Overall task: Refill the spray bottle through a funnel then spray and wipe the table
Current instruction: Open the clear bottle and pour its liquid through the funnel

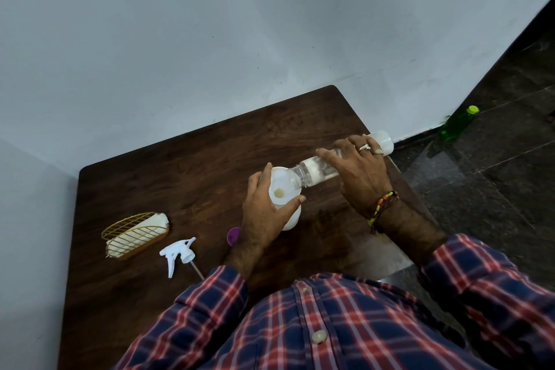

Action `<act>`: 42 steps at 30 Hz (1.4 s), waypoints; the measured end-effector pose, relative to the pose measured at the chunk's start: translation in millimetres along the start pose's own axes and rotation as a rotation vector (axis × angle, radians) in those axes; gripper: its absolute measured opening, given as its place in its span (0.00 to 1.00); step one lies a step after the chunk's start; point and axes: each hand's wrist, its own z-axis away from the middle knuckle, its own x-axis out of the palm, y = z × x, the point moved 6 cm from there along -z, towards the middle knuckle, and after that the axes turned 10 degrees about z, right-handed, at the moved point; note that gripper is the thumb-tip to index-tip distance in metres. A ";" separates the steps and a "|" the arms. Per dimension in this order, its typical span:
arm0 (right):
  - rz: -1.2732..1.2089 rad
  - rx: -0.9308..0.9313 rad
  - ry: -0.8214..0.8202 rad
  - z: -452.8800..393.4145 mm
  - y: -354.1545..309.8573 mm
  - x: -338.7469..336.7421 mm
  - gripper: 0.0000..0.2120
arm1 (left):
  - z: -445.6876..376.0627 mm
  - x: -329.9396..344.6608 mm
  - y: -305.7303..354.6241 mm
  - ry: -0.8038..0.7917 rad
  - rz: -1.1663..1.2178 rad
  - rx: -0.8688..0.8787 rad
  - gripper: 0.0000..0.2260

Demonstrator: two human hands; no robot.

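Observation:
A white spray bottle (pixel 292 216) stands on the dark wooden table (pixel 180 177) with a white funnel (pixel 280 186) in its neck. My left hand (pixel 264 213) wraps around the bottle and the funnel's rim. My right hand (pixel 357 168) holds a clear plastic water bottle (pixel 315 173) tipped almost flat, its mouth resting in the funnel. The white spray trigger head (pixel 178 254) lies loose on the table to the left, its tube pointing toward me. A purple cap (pixel 233 236) peeks out beside my left wrist.
A gold wire basket (pixel 135 234) holding a white cloth sits at the table's left. The table stands against a white wall in a corner. A green bottle (pixel 458 123) stands on the dark tiled floor to the right.

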 end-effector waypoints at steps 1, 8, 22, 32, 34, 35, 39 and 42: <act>0.001 -0.001 0.000 -0.2 -0.3 -0.1 0.32 | 0.0 -0.1 0.3 -0.001 0.002 -0.001 0.44; 0.000 0.015 -0.006 0.9 0.6 1.4 0.32 | 2.0 -1.4 1.4 0.013 0.031 0.025 0.43; 0.016 -0.002 -0.025 -0.3 -0.3 -0.1 0.31 | 2.1 -1.4 1.8 0.008 0.028 0.016 0.44; 0.017 0.009 0.026 1.2 -0.4 -1.3 0.29 | 2.1 -1.2 2.3 0.001 0.023 0.011 0.44; 0.016 0.008 0.040 1.7 -1.4 -1.6 0.28 | 2.4 -1.5 2.5 0.002 0.027 0.014 0.44; 0.015 0.008 0.044 1.9 -1.6 -1.3 0.28 | 2.7 -1.7 3.1 0.003 0.026 0.015 0.44; 0.012 0.011 0.061 2.7 -1.4 -0.2 0.28 | 3.0 -2.3 3.0 0.012 0.024 0.021 0.44; 0.005 0.011 0.077 3.0 -1.2 0.2 0.28 | 2.8 -1.9 2.8 0.008 0.010 0.013 0.44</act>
